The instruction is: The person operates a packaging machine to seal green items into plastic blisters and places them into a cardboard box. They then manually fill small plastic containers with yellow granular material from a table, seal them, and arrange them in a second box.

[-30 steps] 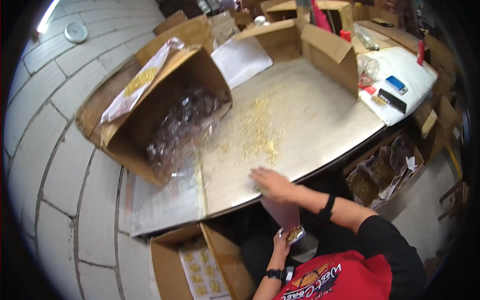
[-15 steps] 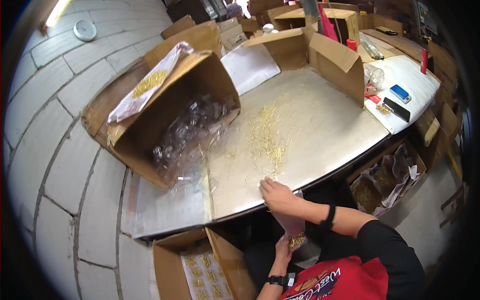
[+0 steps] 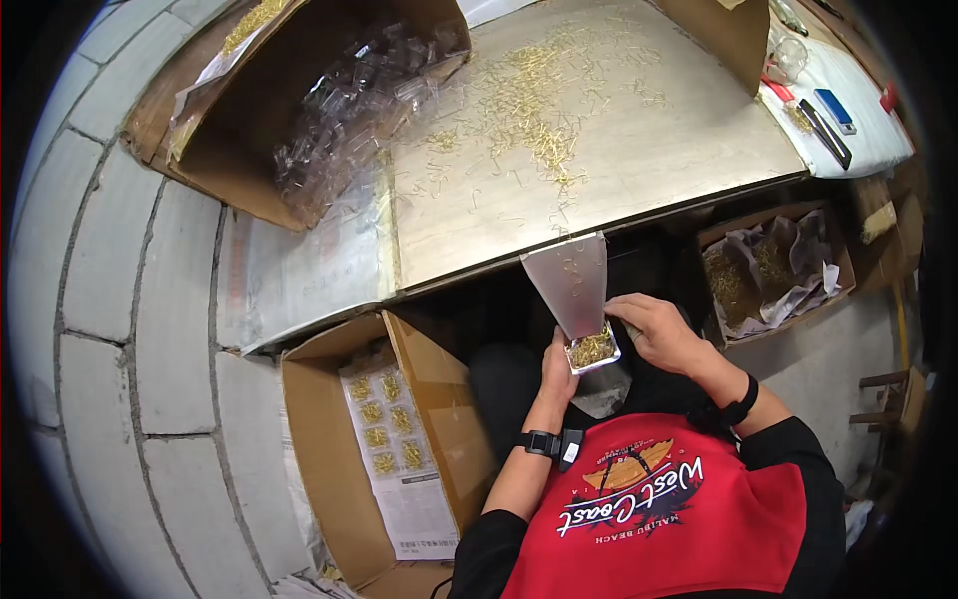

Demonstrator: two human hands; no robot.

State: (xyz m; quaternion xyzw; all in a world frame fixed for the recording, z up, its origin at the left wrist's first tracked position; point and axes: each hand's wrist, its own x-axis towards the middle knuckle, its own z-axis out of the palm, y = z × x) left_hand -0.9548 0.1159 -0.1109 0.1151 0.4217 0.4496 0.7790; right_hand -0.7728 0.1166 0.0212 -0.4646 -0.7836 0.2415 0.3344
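My left hand [image 3: 556,373] is closed on a small clear plastic box [image 3: 600,366] holding many thin brass-coloured hooks [image 3: 591,348]. A translucent sloping chute [image 3: 571,280] runs from the table edge down to the box, with a few hooks lying on it. My right hand [image 3: 661,334] is just right of the box and the chute's lower end, its fingers bent and drawn together. What they hold, if anything, is hidden. More hooks [image 3: 547,140] are scattered and heaped on the metal-looking tabletop [image 3: 689,150] above the chute.
A tipped carton [image 3: 235,150] of empty clear boxes [image 3: 359,110] stands on the table's left. Below it, another carton [image 3: 429,399] holds several filled boxes [image 3: 375,436] on newspaper. At right are a carton with paper and hooks [image 3: 733,285], a blue device [image 3: 835,112] and a black strip-shaped object [image 3: 824,135].
My right hand has left the table edge, coming down and right to beside the box. My left hand still holds the box below the chute. The view has tilted downward.
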